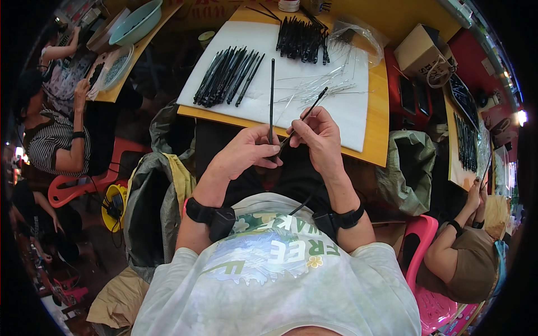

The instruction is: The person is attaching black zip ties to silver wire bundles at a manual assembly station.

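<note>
The yellow wooden table (376,112) lies ahead of you, and most of its top is covered by a white rectangular sheet (347,106). To your right a grey-green open sack (408,168) slumps against the table's edge, and a similar sack (147,207) sits at your left.

On the sheet's left part you have a fanned pile of thin black sticks (227,75); a second bundle of black sticks (301,39) lies at the far edge, with a loose scatter of clear thin plastic sleeves (319,87) just below it.

Your left hand (246,150) is closed, fingers pinching a long thin black rod (272,95) that stands nearly upright over the near table edge. Your right hand (318,137) is closed too, gripping a shorter black rod (307,115) that slants up to the right. The two hands almost touch in front of your chest.
</note>
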`<action>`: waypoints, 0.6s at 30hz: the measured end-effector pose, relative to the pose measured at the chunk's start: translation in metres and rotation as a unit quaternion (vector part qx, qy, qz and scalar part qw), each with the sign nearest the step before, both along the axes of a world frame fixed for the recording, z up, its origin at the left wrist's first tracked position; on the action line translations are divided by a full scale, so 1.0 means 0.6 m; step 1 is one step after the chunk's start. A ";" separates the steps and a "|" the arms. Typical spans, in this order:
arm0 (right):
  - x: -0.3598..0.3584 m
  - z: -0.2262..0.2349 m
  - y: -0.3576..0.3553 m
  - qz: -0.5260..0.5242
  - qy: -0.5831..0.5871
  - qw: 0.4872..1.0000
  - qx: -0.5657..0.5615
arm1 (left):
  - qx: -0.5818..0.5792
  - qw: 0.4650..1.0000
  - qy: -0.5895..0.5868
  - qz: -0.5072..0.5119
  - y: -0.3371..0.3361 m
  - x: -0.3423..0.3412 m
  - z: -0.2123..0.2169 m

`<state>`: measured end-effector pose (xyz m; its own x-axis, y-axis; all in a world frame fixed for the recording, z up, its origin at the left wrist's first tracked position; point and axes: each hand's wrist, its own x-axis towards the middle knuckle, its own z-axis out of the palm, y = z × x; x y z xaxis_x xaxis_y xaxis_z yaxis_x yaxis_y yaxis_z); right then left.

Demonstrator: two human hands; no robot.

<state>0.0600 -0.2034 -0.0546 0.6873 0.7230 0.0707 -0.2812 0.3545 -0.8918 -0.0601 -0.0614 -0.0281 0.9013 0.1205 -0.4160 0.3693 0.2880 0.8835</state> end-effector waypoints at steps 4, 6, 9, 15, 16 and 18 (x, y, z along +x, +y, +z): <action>-0.003 -0.005 0.002 -0.026 -0.038 0.999 -0.020 | 0.004 1.000 0.016 -0.010 -0.007 0.007 0.000; -0.005 -0.005 0.003 -0.050 -0.054 0.996 -0.044 | 0.017 1.000 0.021 -0.007 -0.008 0.012 -0.004; -0.004 -0.006 0.004 -0.065 -0.056 0.994 -0.064 | 0.000 1.000 0.021 -0.017 -0.008 0.019 -0.014; 0.002 -0.007 0.022 -0.040 -0.017 0.993 -0.106 | 0.021 1.000 0.011 0.021 0.012 0.018 -0.029; 0.000 0.002 0.022 -0.028 -0.025 0.994 -0.104 | 0.018 0.999 -0.002 0.046 0.024 0.016 -0.034; -0.012 0.042 -0.002 -0.119 -0.203 0.955 -0.178 | 0.024 0.994 -0.032 0.101 0.067 0.013 -0.041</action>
<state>0.0531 -0.2045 -0.0292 0.8035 0.5771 0.1458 0.1648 0.0197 -0.9861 -0.0523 -0.0214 -0.0530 0.8815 0.3197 -0.3475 0.2502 0.3079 0.9179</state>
